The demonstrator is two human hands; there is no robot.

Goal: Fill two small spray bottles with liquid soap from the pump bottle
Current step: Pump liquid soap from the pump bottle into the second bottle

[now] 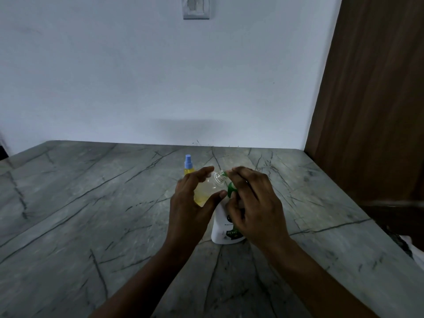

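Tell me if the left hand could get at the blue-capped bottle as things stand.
Probably not yet: the left hand is holding the open bottle up to the pump nozzle. The blue-capped bottle stands just beyond its fingers with nothing between, so once freed it should reach.

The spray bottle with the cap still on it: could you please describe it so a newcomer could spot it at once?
Start at the grey marble counter under the white wall. Just beyond the left hand, which holds an open bottle, stands a small capped spray bottle of yellow liquid. Its blue spray top sets it apart; the white pump bottle has a green pump.
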